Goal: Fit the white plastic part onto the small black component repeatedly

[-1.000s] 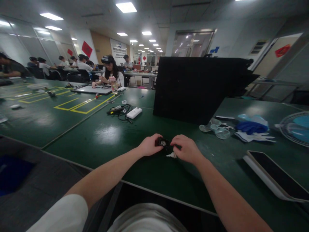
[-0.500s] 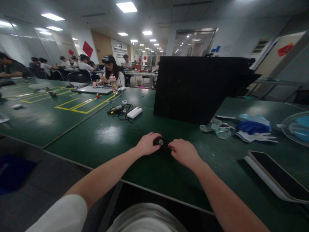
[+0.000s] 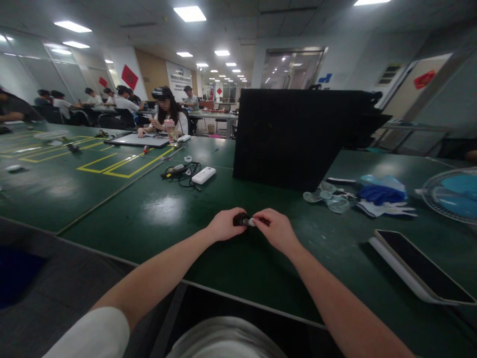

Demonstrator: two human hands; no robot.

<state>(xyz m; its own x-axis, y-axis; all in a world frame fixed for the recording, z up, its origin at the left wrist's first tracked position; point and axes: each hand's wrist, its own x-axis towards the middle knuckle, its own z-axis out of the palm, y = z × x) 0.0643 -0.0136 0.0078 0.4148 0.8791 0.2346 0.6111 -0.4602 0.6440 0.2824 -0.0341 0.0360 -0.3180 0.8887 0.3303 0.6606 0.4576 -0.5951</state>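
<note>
From where I stand, both hands are meeting low over the green table [image 3: 160,238], just in front of the person's body. The left hand [image 3: 224,224] is closed around a small black part [image 3: 242,219], thumb on the near side and fingers over the far one, so that only the part's right end pokes out. The right hand [image 3: 276,229] comes in from the other side, pinching a small white piece [image 3: 251,222] between thumb and fingertips — right up by that end, though I can't tell whether the two are joined or only touching.

Beyond them stands a big black panel [image 3: 286,139], with a white box [image 3: 203,175] and a black cable [image 3: 191,182] lying to its left. Over to the right I see clear plastic blades [image 3: 337,204], a blue-and-white bundle of gloves [image 3: 380,195] and a round fan guard [image 3: 456,195]; nearer, a dark-screened device [image 3: 421,263] lies tilted. Across the table, a person in a headset [image 3: 167,114] sits behind a pink-topped bottle [image 3: 171,132].
</note>
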